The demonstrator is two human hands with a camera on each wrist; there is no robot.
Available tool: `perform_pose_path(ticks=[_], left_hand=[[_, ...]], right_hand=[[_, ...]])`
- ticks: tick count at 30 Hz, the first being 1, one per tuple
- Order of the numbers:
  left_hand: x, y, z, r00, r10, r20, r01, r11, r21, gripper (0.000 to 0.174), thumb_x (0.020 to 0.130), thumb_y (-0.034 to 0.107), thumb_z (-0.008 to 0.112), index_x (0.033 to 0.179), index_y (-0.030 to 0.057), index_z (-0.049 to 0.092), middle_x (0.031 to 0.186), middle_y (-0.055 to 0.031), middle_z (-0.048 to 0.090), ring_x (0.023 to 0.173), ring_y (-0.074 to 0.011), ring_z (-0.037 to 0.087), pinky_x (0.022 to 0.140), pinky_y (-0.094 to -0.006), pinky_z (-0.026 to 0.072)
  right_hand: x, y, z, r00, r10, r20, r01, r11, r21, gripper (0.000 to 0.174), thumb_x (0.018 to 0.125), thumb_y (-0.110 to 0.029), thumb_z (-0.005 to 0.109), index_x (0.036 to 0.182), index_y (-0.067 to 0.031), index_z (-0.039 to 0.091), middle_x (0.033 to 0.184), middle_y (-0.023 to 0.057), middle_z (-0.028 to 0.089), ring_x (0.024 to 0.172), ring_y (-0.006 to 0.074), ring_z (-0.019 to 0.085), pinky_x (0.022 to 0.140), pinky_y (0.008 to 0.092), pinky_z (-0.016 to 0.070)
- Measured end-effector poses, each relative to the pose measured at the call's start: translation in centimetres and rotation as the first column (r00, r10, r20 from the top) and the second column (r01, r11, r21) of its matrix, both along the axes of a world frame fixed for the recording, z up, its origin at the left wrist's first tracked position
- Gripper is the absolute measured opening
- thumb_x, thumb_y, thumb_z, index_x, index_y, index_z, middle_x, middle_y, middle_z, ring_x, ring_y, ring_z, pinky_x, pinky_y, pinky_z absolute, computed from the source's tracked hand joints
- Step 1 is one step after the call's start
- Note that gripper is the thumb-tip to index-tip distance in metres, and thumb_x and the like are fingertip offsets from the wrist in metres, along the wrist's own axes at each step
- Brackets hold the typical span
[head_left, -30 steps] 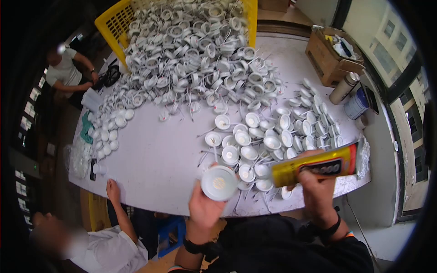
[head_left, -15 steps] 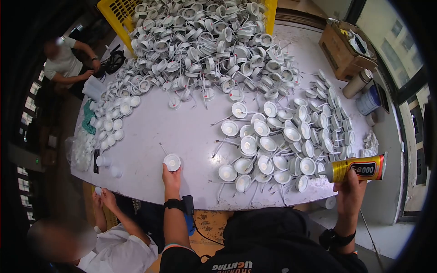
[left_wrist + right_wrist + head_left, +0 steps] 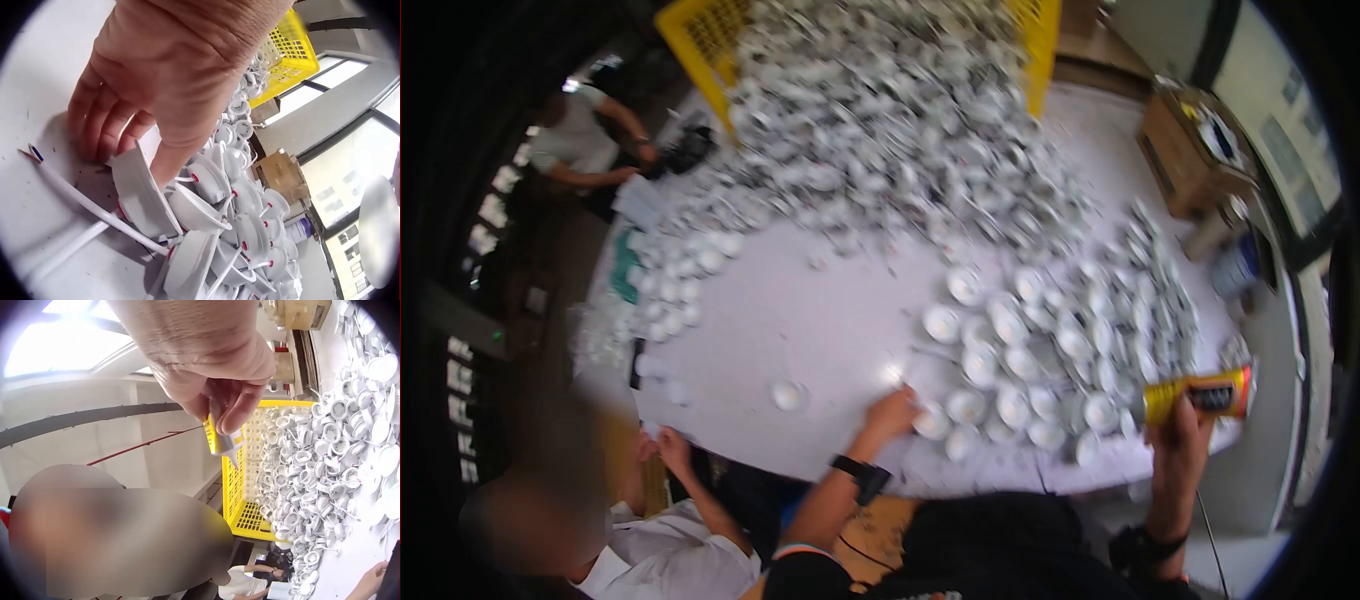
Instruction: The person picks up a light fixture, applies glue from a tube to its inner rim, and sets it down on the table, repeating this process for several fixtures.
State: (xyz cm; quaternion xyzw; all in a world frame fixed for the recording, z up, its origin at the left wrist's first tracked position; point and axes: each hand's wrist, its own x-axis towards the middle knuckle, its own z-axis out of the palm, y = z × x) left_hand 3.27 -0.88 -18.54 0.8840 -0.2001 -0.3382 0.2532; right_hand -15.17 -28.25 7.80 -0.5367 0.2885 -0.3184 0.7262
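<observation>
Lamp is now lying alone on the bench, and the left hand, gripping it only half a second ago, is working at the near edge of the cluster! Up close, its thumb is hooking inside the rim of a second lamp while the fingers are curling down on the outer side, so it is pinching that one, though how firmly I can't tell. The right hand is still gripping the tube, its nozzle standing clear in the air. By my reading, this switch is leaving one lamp parked by itself and putting the left hand onto another
</observation>
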Motion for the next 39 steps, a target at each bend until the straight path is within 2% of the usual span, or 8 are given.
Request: perform_pose_path(ticks=[3, 17, 24, 27, 29, 32, 35, 39], left_hand=[[-0.6, -2.1, 0.6, 0.988, -0.130, 0.088, 0.117, 0.984, 0.137, 0.054, 0.063, 0.041, 0.060, 0.100, 0.0041, 0.045, 0.097, -0.0137, 0.054, 0.090, -0.0281, 0.052, 0.073, -0.0403, 0.0414], [-0.6, -1.9, 2.2, 0.994, -0.101, 0.028, 0.092, 0.969, 0.228, 0.042, 0.062, 0.033, 0.062, 0.090, 0.0031, 0.053, 0.086, -0.0149, 0.057, 0.081, -0.0288, 0.055, 0.065, -0.0373, 0.0431], [-0.4, -0.2, -1.3, 0.999, 0.043, -0.026, -0.045, 0.998, -0.053, 0.045, 0.057, 0.028, 0.066, 0.090, 0.0004, 0.055, 0.091, -0.0179, 0.056, 0.085, -0.0304, 0.053, 0.072, -0.0352, 0.0420], [-0.4, 1.7, -0.1, 0.980, 0.184, -0.073, -0.185, 0.983, 0.000, 0.041, 0.065, 0.029, 0.063, 0.090, -0.0020, 0.053, 0.078, -0.0156, 0.058, 0.063, -0.0226, 0.057, 0.053, -0.0326, 0.0466], [0.0, 4.1, 1.0, 0.939, 0.269, -0.216, -0.286, 0.957, -0.051, 0.041, 0.067, 0.030, 0.060, 0.091, -0.0023, 0.052, 0.069, -0.0130, 0.057, 0.053, -0.0209, 0.055, 0.044, -0.0323, 0.0452], [-0.6, 7.1, 4.7, 0.857, 0.408, -0.315, -0.460, 0.881, -0.109, 0.036, 0.068, 0.028, 0.059, 0.089, -0.0002, 0.051, 0.063, -0.0082, 0.055, 0.045, -0.0139, 0.051, 0.035, -0.0259, 0.0409], [-3.9, 7.1, 11.0, 0.706, 0.449, -0.548, -0.690, 0.609, -0.391, 0.026, 0.073, 0.015, 0.053, 0.092, -0.0022, 0.048, 0.069, -0.0102, 0.055, 0.053, -0.0138, 0.054, 0.041, -0.0228, 0.0427], [-9.1, 3.6, 17.6, 0.546, 0.221, -0.808, -0.825, 0.310, -0.473, 0.031, 0.076, 0.013, 0.044, 0.104, -0.0016, 0.041, 0.087, -0.0177, 0.055, 0.064, -0.0200, 0.057, 0.048, -0.0248, 0.0463]], right_hand=[[-0.7, -1.5, -2.7, 0.999, -0.019, -0.043, 0.017, 0.999, -0.051, 0.030, 0.077, -0.021, 0.053, 0.101, -0.0077, 0.039, 0.076, -0.0012, 0.046, 0.059, 0.0056, 0.046, 0.042, 0.0185, 0.0378], [-1.7, -4.8, -2.1, 0.967, 0.214, 0.142, -0.228, 0.969, 0.095, 0.031, 0.077, -0.009, 0.055, 0.104, -0.0010, 0.043, 0.090, 0.0090, 0.054, 0.072, 0.0145, 0.054, 0.054, 0.0208, 0.0457], [-3.5, -4.5, -0.9, 0.957, 0.251, 0.146, -0.262, 0.963, 0.066, 0.029, 0.078, -0.010, 0.054, 0.103, 0.0003, 0.044, 0.088, 0.0089, 0.054, 0.072, 0.0147, 0.054, 0.055, 0.0228, 0.0471], [-4.6, -4.5, -1.5, 0.959, 0.267, 0.093, -0.278, 0.952, 0.127, 0.023, 0.076, -0.011, 0.057, 0.096, -0.0003, 0.049, 0.085, 0.0079, 0.055, 0.074, 0.0138, 0.053, 0.059, 0.0229, 0.0452], [-4.6, -3.6, -2.1, 0.987, 0.157, 0.015, -0.157, 0.988, -0.011, 0.028, 0.077, -0.023, 0.053, 0.096, -0.0085, 0.039, 0.075, -0.0013, 0.046, 0.056, 0.0047, 0.045, 0.040, 0.0171, 0.0341], [-5.4, -3.7, -2.6, 0.990, 0.139, 0.038, -0.142, 0.985, 0.093, 0.033, 0.074, -0.019, 0.055, 0.098, -0.0056, 0.037, 0.080, 0.0040, 0.046, 0.060, 0.0108, 0.048, 0.040, 0.0232, 0.0387], [-5.9, -3.1, -1.5, 0.989, 0.135, 0.053, -0.139, 0.986, 0.088, 0.028, 0.076, -0.017, 0.054, 0.095, -0.0041, 0.039, 0.079, 0.0037, 0.047, 0.060, 0.0110, 0.049, 0.040, 0.0244, 0.0392], [-5.6, -2.1, 0.2, 0.974, 0.211, 0.089, -0.218, 0.972, 0.090, 0.031, 0.074, -0.016, 0.055, 0.097, -0.0009, 0.042, 0.075, 0.0076, 0.050, 0.052, 0.0140, 0.050, 0.040, 0.0238, 0.0407]])
